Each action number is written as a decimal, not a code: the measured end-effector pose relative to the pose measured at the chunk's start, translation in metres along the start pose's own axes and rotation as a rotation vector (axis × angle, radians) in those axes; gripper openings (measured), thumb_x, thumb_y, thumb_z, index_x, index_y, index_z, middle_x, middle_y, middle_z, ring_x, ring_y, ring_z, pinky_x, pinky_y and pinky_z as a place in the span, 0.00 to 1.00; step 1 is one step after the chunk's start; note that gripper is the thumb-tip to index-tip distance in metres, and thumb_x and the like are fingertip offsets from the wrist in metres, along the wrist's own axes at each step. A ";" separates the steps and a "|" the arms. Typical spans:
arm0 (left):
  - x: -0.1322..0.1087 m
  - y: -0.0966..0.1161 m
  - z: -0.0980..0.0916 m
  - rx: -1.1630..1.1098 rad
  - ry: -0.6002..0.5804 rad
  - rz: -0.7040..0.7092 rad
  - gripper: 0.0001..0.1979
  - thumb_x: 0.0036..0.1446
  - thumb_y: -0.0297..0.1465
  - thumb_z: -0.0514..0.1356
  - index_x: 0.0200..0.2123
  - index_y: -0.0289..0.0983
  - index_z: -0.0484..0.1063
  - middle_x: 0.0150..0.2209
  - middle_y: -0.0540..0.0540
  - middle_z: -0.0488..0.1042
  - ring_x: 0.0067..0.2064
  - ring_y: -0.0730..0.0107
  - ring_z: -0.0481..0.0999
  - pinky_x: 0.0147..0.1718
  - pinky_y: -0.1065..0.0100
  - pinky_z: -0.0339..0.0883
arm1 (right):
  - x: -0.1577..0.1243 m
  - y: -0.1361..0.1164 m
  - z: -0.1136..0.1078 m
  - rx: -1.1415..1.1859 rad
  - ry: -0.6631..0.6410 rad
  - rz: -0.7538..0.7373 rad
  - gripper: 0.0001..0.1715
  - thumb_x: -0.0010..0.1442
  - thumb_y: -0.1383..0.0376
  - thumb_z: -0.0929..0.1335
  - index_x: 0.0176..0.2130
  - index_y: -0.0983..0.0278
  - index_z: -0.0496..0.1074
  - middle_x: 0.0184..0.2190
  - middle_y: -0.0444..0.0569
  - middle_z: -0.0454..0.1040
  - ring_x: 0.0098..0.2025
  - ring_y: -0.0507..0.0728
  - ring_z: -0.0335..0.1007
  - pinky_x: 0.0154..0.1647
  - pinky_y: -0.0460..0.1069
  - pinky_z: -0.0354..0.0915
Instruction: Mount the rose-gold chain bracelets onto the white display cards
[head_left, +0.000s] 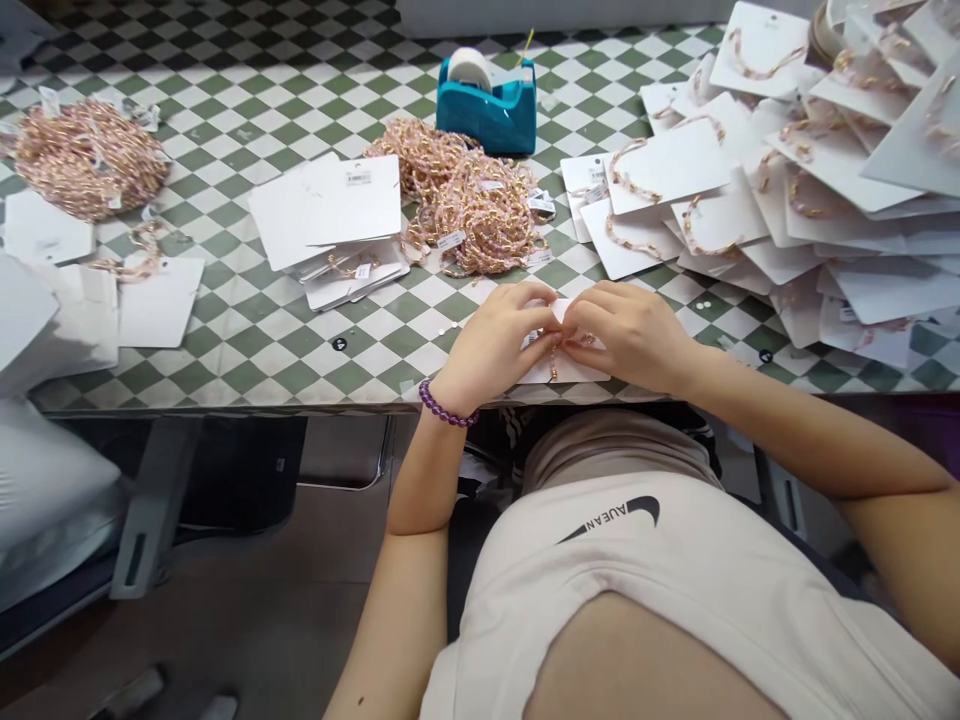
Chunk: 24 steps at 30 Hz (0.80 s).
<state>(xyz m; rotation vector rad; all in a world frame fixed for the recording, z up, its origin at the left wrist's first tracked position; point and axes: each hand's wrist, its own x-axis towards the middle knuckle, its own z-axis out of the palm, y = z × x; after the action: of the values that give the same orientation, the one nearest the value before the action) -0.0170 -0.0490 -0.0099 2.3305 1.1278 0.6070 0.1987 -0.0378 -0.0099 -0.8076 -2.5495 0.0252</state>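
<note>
My left hand (pixel 506 340) and my right hand (pixel 626 335) meet over a white card (pixel 574 370) at the table's front edge. Both have their fingertips pinched together on a pink-and-gold beaded bracelet (pixel 553 365), a short end of which hangs down over the card. The fingers hide most of the bracelet. Just beyond my hands lies a heap of similar bracelets (pixel 480 215) with small white tags. A stack of white cards (pixel 356 205) lies to the left of that heap, with a bracelet showing between the cards.
Behind the heap stands a teal tape dispenser (pixel 487 110). Many white cards with bracelets (pixel 750 200) pile up at the right. Another bracelet bundle (pixel 90 160) and more cards (pixel 161 305) lie at the left. The checkered tablecloth (pixel 247 370) ends near my body.
</note>
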 end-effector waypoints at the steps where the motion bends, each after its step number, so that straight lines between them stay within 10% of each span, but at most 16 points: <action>1: 0.000 0.000 0.000 0.001 0.003 0.003 0.07 0.67 0.31 0.59 0.39 0.38 0.78 0.55 0.41 0.75 0.57 0.58 0.73 0.60 0.55 0.65 | 0.000 0.002 -0.001 0.067 -0.007 0.012 0.10 0.68 0.61 0.66 0.36 0.65 0.71 0.32 0.48 0.76 0.34 0.54 0.69 0.33 0.48 0.60; 24: -0.005 0.024 0.005 0.262 0.117 -0.081 0.08 0.64 0.29 0.60 0.38 0.39 0.81 0.53 0.46 0.80 0.55 0.58 0.78 0.50 0.62 0.75 | 0.001 0.011 -0.001 0.380 -0.097 0.235 0.10 0.67 0.64 0.67 0.42 0.63 0.78 0.37 0.48 0.81 0.36 0.53 0.75 0.38 0.46 0.66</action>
<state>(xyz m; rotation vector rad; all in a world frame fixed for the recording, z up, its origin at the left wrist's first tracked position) -0.0024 -0.0676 -0.0003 2.4782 1.4232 0.6041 0.2044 -0.0280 -0.0100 -0.9614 -2.4106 0.6163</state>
